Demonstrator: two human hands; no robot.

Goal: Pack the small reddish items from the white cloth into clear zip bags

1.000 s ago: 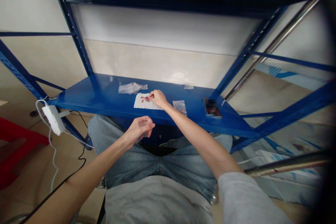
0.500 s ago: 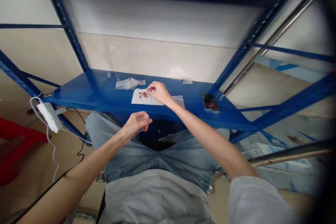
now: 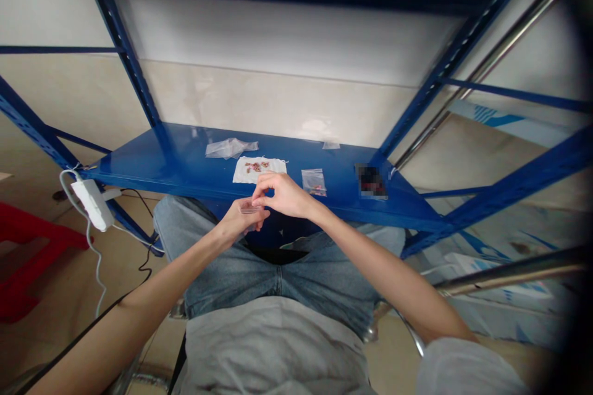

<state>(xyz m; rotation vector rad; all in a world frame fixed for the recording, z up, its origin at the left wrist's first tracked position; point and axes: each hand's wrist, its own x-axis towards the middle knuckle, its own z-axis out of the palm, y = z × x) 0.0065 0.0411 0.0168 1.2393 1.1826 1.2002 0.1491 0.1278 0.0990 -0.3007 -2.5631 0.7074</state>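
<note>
My left hand [image 3: 238, 217] is wrapped round a small clear plastic bag [image 3: 250, 209], held in front of the shelf edge above my lap. Right over the bag's mouth, my right hand [image 3: 283, 195] is closed in a pinch; anything between its fingertips is too small to make out. Just behind the hands, a white cloth or paper [image 3: 241, 175] lies on the blue shelf, bearing several small reddish-brown pieces [image 3: 256, 167]. To the right of it lies a clear zip bag [image 3: 313, 180] with small colourful bits at its bottom.
Crumpled clear bags [image 3: 227, 149] lie at the back left of the shelf [image 3: 180, 166], and a small clear bag [image 3: 330, 145] sits near the wall. A dark blurred-out object [image 3: 371, 181] is at the right. A white power strip [image 3: 92, 205] hangs at the left post.
My right hand has moved from the small pieces on the white sheet back towards me, to the bag in my left hand. The left hand has hardly moved.
</note>
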